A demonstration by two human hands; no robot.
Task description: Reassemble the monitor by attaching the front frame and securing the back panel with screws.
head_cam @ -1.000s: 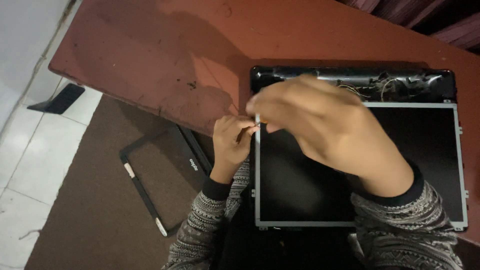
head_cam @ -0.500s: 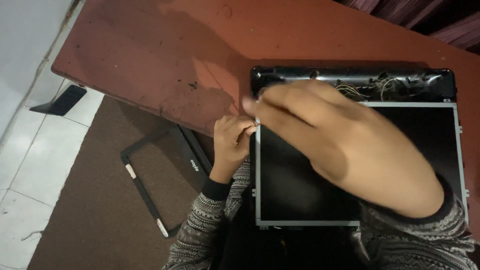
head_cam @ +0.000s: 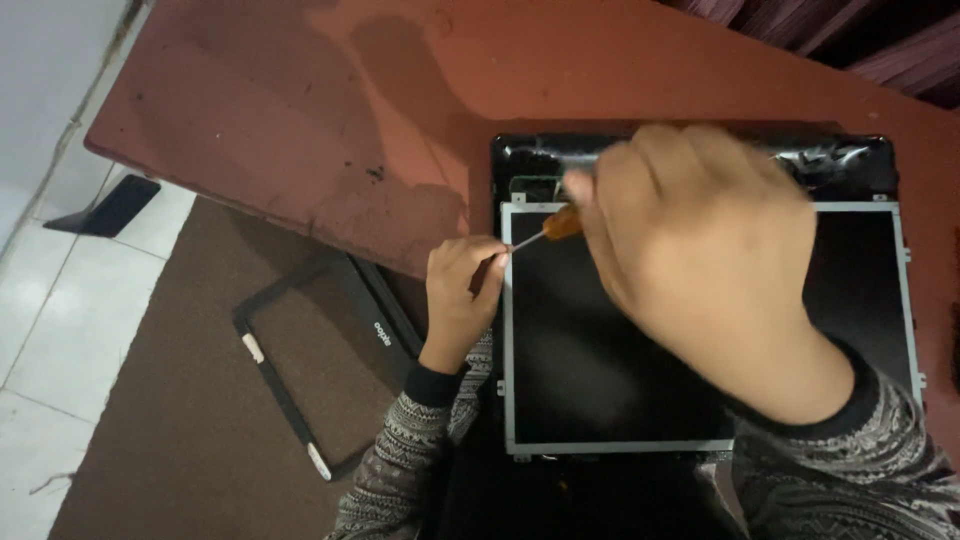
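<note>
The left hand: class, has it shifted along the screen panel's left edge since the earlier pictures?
No. The left hand stays pinched at the upper left edge of the screen panel, beside the screwdriver tip, just as before.

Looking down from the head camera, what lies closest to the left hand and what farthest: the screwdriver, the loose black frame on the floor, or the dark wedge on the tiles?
1. Screwdriver, just right of the left hand.
2. Black frame, lower left.
3. Dark wedge, far left.

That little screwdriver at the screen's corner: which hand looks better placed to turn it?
Probably the right hand: it grips the screwdriver, tip at the panel edge. The left hand only pinches there.
</note>
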